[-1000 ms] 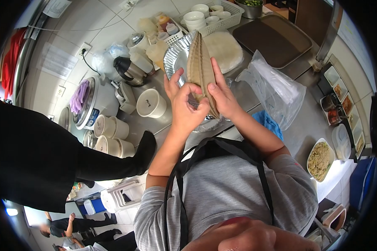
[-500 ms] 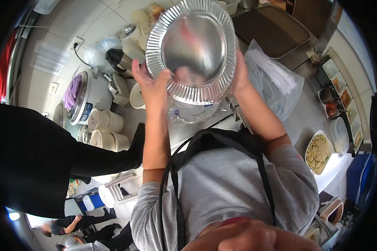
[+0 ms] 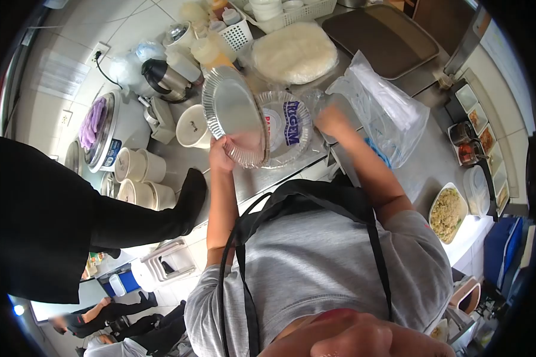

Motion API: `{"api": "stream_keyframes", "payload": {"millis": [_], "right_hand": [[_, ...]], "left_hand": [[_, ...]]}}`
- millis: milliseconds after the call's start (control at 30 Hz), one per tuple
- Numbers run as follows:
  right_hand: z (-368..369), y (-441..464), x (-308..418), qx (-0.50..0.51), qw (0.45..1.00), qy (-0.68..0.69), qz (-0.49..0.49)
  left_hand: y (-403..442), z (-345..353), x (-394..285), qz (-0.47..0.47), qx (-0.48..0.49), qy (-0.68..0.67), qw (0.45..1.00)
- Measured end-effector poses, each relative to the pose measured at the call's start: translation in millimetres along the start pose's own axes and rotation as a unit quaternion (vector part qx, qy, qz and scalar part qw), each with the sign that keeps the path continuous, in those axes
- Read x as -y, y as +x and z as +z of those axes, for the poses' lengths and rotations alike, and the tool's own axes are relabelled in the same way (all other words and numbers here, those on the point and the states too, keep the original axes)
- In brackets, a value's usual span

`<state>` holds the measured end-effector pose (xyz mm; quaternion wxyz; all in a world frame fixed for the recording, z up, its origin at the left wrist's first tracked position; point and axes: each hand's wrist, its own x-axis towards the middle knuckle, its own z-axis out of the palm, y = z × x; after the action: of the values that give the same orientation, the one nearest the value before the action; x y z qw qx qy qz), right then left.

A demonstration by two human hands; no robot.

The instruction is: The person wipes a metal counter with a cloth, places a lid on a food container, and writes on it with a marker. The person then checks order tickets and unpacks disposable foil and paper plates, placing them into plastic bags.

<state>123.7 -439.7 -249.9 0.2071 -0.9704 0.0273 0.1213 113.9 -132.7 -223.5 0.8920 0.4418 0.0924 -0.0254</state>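
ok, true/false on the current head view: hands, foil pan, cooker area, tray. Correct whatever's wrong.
1. The left hand holds the foil pan. True.
2. The right hand grips that pan too. False: it is apart from the pan, beside the purple-lettered package.
3. The pan lies flat on the counter. False: it is held up, tilted.
4. The purple cloth hangs from the kettle. False: it lies on top of the rice cooker.
5. The brown serving tray lies on the steel counter. True.
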Motion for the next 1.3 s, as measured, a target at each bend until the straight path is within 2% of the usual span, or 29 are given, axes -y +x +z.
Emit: {"api": "stream_keyframes", "payload": {"millis": [67, 167, 200, 400, 467, 700, 867, 1067, 1300], "right_hand": [[11, 3, 9, -0.008, 0.999, 0.029, -0.033], [-15, -18, 38, -0.035, 0.997, 0.051, 0.038], [-14, -17, 39, -0.040, 0.997, 0.051, 0.041], [-5, -7, 46, -0.078, 0.993, 0.050, 0.067], [-5, -7, 47, -0.079, 0.992, 0.054, 0.078], [-2, -5, 47, -0.080, 0.993, 0.042, 0.073], [-10, -12, 56, -0.072, 0.994, 0.038, 0.079], [-25, -23, 65, -0.039, 0.999, -0.007, 0.030], [-16, -5, 58, -0.075, 0.995, 0.063, 0.013]], "left_hand": [[-8, 5, 9, -0.001, -0.055, 0.000, 0.998], [-7, -14, 22, -0.014, -0.066, 0.018, 0.998], [-7, -18, 22, -0.032, -0.061, 0.022, 0.997], [-1, -36, 32, -0.010, -0.020, 0.021, 1.000], [0, -37, 34, -0.012, -0.037, 0.012, 0.999], [-4, -33, 32, -0.009, -0.026, 0.014, 1.000], [-5, -31, 32, -0.014, -0.055, 0.023, 0.998], [-5, -37, 33, -0.012, -0.022, 0.037, 0.999], [-5, -34, 32, -0.015, -0.033, 0.037, 0.999]]}}
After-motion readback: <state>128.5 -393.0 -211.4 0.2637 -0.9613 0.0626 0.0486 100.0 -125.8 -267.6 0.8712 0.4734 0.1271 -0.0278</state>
